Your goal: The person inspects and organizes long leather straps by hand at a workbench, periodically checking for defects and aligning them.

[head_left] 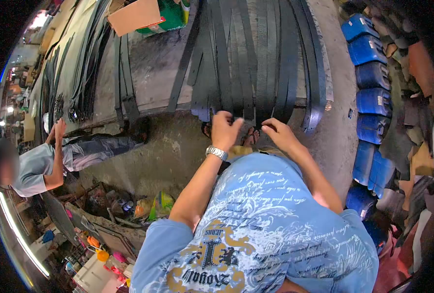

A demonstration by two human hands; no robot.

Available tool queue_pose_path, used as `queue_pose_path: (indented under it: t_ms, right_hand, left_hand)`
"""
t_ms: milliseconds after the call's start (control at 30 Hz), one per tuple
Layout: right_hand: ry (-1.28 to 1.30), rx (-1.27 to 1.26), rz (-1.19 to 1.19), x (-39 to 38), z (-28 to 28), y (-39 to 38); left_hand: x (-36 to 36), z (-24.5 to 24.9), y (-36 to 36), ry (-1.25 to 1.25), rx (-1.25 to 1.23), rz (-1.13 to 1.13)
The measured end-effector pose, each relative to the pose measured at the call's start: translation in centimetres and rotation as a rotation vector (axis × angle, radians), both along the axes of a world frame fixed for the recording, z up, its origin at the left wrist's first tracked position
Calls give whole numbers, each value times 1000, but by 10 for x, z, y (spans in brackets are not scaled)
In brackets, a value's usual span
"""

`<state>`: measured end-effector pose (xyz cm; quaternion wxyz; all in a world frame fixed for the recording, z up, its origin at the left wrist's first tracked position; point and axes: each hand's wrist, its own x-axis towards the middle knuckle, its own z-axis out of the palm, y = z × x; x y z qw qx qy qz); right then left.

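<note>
Many long black strips (263, 58) lie side by side over the grey table, their lower ends hanging past its front edge. My left hand (225, 128), with a metal watch on the wrist, is at the ends of the middle strips, fingers curled and bent together; what lies between them is too small to make out. To its right, my right hand (279, 134) is near the lower ends of the strips, thumb and fingers apart, with nothing visible in it.
A co-worker (41, 166) stands at the left by more hanging strips (92, 58). A cardboard box (136, 17) sits at the table's back. Blue containers (373, 88) line the right side. Bags and clutter (160, 205) lie behind at the lower left.
</note>
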<state>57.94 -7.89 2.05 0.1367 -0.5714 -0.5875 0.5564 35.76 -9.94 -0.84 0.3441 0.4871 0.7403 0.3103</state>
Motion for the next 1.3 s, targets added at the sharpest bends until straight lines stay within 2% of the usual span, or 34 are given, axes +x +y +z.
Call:
queue_pose_path:
  t_ms: [33, 100, 200, 300, 333, 433, 467, 567, 600, 700, 733, 833, 900, 933, 1000, 1100, 1167, 1300]
  right_hand:
    - [-2, 16, 16, -4, -1, 1]
    - [-8, 43, 50, -8, -4, 2]
    - [-21, 74, 105, -13, -14, 1]
    - [-30, 14, 143, -19, -12, 1]
    - [-17, 6, 153, -21, -17, 1]
    - [12, -9, 185, -31, -28, 2]
    - [16, -5, 195, -37, -27, 3]
    - [32, 74, 223, -56, -31, 4]
    - [46, 113, 203, -63, -38, 3]
    - [27, 107, 202, -77, -31, 11]
    - [11, 83, 209, -81, -28, 13]
    - [-7, -70, 247, -87, -33, 16]
    - [-21, -112, 284, -90, -34, 15]
    - [-26, -133, 304, -92, -34, 15]
    - [-44, -112, 338, -96, -38, 13]
    - [-46, -107, 357, -99, -38, 12]
    - [-43, -115, 362, -101, -36, 13]
    - [-27, -130, 359, -102, -40, 18]
  left_hand:
    - [-10, -2, 1, 150, 25, 52]
    - [-19, -12, 6, 176, -20, 130]
    - [-10, -33, 12, 293, 82, 191]
    - [-7, -43, 6, 50, 86, 296]
    - [-9, -36, 7, -2, -33, 346]
    - [-13, -53, 7, 284, -16, 399]
    - [-17, -58, 8, 174, -58, 379]
    - [-23, -27, 14, -158, -191, 314]
    - [-28, -24, 12, -201, -199, 244]
    - [-51, 0, -4, -172, -95, 169]
    - [-61, 7, -8, -264, 2, 178]
    - [-104, 27, -9, -161, 50, 160]
    - [-132, 12, -9, -371, -81, 219]
    - [-140, 32, -3, -449, -300, 205]
    - [-151, 22, 2, -403, -480, 260]
    - [-161, 8, 6, -539, -600, 263]
    - [-164, 12, 5, -841, -591, 188]
    - [-166, 2, 3, -938, -576, 210]
